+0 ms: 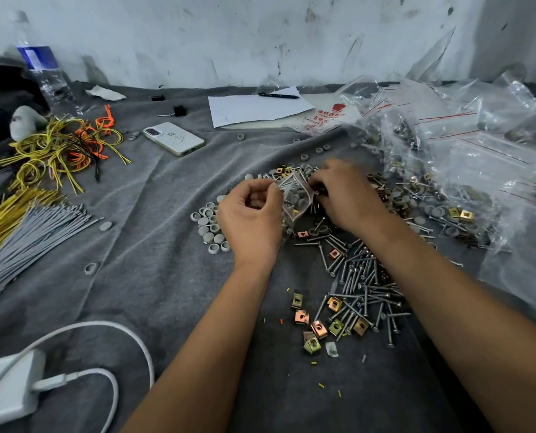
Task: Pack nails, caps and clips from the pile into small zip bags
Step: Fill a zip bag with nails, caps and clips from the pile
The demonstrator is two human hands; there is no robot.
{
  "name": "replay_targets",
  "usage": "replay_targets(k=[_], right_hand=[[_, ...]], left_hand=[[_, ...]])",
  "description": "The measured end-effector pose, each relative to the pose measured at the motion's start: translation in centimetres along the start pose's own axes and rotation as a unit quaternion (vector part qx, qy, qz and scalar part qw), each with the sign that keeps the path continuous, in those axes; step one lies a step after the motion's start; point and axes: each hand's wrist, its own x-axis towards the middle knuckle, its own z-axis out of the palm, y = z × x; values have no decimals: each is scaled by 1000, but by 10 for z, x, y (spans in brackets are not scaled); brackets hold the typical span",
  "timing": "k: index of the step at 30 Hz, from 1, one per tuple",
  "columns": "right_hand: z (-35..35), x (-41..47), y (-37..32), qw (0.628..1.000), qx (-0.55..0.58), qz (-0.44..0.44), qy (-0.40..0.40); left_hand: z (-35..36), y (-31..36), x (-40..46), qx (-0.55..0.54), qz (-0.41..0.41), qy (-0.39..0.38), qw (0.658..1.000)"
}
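A small clear zip bag (294, 201) with grey caps and nails inside hangs between my hands above the grey cloth. My left hand (251, 217) pinches its left top edge. My right hand (348, 195) has its fingers curled at the bag's right edge, over the pile; what they pinch is hidden. Steel nails (363, 289) lie heaped below my right forearm. Brass-coloured clips (319, 326) are scattered near the front. Grey caps (212, 226) sit in a cluster left of my left hand.
Filled and empty zip bags (454, 157) pile up at the right. A phone (174, 138), paper with a pen (260, 109), a water bottle (46, 70), yellow and orange cords (63, 145), grey ties (32, 235) and a white charger with cable (10, 389) lie around.
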Motion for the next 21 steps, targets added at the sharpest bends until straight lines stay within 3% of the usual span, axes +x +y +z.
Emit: replay_targets(k=[10,17,21], right_hand=[[-4,-30,10,999,49,10,19],[-15,-58,16,946,279,113,122],[-15,-67,11,934,314,93,144]], left_hand=[[1,-2,2,21,-4,-8,1000],[1,-3,-1,44,13,-41,998],[2,-3,-5,66,36,-92,993]])
